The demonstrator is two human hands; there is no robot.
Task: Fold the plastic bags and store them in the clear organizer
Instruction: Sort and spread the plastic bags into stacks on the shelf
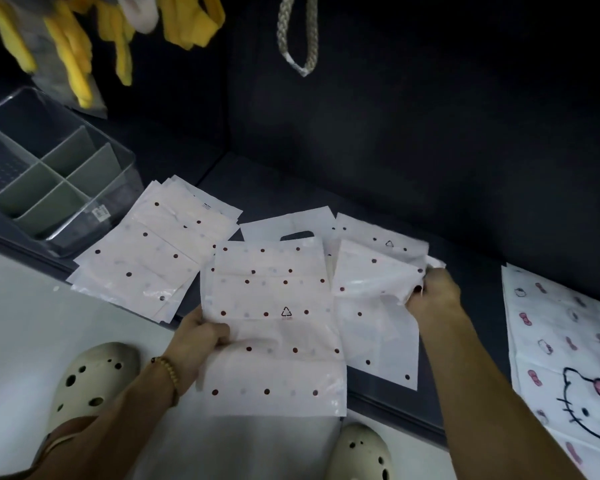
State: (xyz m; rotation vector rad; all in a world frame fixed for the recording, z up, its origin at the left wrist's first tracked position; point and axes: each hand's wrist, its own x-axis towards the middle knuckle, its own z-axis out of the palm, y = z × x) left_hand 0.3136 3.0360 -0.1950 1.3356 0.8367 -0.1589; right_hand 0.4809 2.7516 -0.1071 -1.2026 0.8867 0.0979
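The left hand (201, 336) has its grip closed on the left edge of a white dotted plastic bag (274, 327), which hangs over the front edge of the dark sofa seat (388, 209). The right hand (430, 292) pinches the right edge of a second dotted bag (371, 282) lying just beside the first. A pile of bags (153, 247) lies flat to the left, near the clear organizer (49, 174) with grey dividers at the seat's left end. A cartoon-cat bag (568, 358) lies at the right end, well apart.
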